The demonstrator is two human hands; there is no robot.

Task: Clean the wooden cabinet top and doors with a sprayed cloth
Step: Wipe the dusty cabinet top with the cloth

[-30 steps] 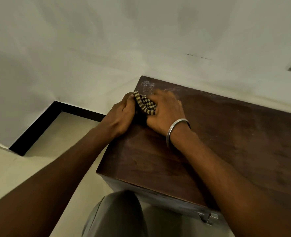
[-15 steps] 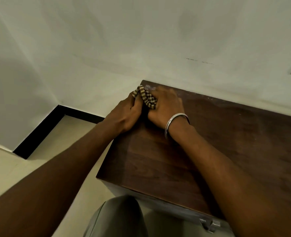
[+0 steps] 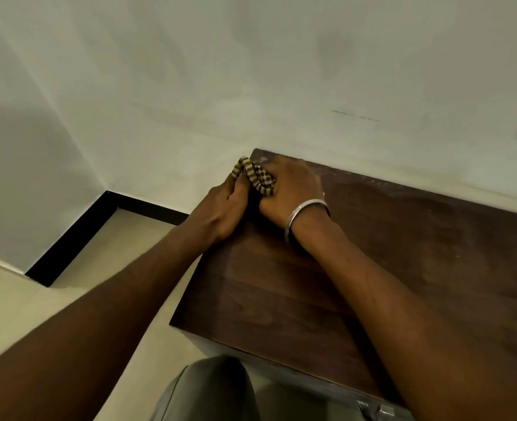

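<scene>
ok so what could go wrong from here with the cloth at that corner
1. The cloth, bunched between left hand and right hand, pokes past the far left corner of the cabinet top; it could slip off the edge.
2. The metal bangle on the right wrist sits close to the wood and might scrape it.
3. Pale dust lines the back edge; a bunched cloth may miss it.

You have two hands in view, your left hand (image 3: 221,209) and your right hand (image 3: 295,189), both at the far left corner of one wooden cabinet top (image 3: 387,268). They share one striped cloth (image 3: 255,177). One metal bangle (image 3: 310,204) circles your right wrist. One metal fitting (image 3: 375,410) shows below the near edge.
</scene>
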